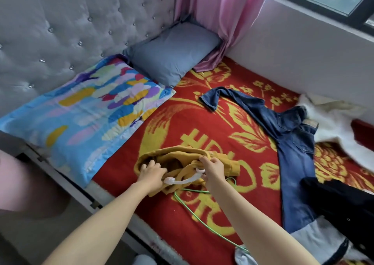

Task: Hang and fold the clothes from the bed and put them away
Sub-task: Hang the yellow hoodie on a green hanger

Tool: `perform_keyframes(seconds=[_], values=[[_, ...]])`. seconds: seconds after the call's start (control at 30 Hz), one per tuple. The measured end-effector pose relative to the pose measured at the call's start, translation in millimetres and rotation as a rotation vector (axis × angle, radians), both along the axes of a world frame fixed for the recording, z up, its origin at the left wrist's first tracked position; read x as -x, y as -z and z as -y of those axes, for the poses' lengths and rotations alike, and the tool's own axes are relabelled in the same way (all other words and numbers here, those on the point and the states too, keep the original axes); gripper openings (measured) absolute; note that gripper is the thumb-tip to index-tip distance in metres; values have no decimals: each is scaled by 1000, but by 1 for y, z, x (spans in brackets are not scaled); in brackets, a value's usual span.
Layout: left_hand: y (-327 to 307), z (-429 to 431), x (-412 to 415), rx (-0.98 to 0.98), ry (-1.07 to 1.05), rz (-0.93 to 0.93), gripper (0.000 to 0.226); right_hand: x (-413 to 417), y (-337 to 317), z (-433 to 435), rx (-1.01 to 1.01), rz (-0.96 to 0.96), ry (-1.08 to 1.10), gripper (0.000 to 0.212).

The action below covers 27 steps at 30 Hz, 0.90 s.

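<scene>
Now mustard garment [176,153] lies bunched, clutched between left grip [150,170] and right grip [212,168]

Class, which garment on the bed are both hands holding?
The mustard-yellow garment with the white drawstring; the blue jeans, white garment and black garment lie untouched.

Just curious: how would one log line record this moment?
left hand, right hand: gripping mustard garment | jeans: lying on bed

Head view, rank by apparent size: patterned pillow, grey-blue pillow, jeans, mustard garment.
1. patterned pillow
2. jeans, one end hidden under dark clothing
3-4. grey-blue pillow and mustard garment: look alike; the garment is bunched and nearer, so unranked.
</scene>
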<state>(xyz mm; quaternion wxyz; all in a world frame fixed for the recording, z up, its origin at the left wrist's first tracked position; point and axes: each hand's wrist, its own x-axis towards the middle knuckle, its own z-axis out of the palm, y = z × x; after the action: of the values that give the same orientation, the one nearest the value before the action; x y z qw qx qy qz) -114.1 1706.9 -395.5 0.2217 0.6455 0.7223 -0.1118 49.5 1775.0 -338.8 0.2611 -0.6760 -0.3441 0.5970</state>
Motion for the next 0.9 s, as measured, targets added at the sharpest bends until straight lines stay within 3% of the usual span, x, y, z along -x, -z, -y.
perform_keyframes(seconds=[0.1, 0.2, 0.27, 0.33, 0.4, 0.5, 0.57, 0.63, 0.77, 0.9], values=[[3, 4, 15, -106, 76, 112, 25, -17, 2, -9, 23, 44, 13, 15], [-12, -3, 26, -149, 97, 252, 19, -36, 9, -19, -9, 362, -116, 24], [-33, -10, 30, -121, 123, 213, 18, -45, 7, -23, -47, 483, -148, 31], [-56, -21, 34, -181, 163, 121, 16, -45, -7, -28, -150, 443, -163, 31], [-86, -35, 41, -352, 154, 70, 10, -40, -28, -38, -303, 371, -153, 29], [-120, -53, 50, -843, 212, 84, 11, -37, -61, -56, -554, 323, -73, 36], [-127, -58, 50, -955, 252, 57, 7, -41, -70, -66, -561, 238, -29, 29], [-115, -62, 40, -867, 274, 31, 18, -53, -57, -70, -428, 211, -67, 27], [-54, -44, 9, -587, 411, -66, 43, -83, 27, -45, -90, 354, -321, 38], [4, -19, -27, -387, 496, -2, 51, -114, 111, -12, 224, 366, -423, 26]])
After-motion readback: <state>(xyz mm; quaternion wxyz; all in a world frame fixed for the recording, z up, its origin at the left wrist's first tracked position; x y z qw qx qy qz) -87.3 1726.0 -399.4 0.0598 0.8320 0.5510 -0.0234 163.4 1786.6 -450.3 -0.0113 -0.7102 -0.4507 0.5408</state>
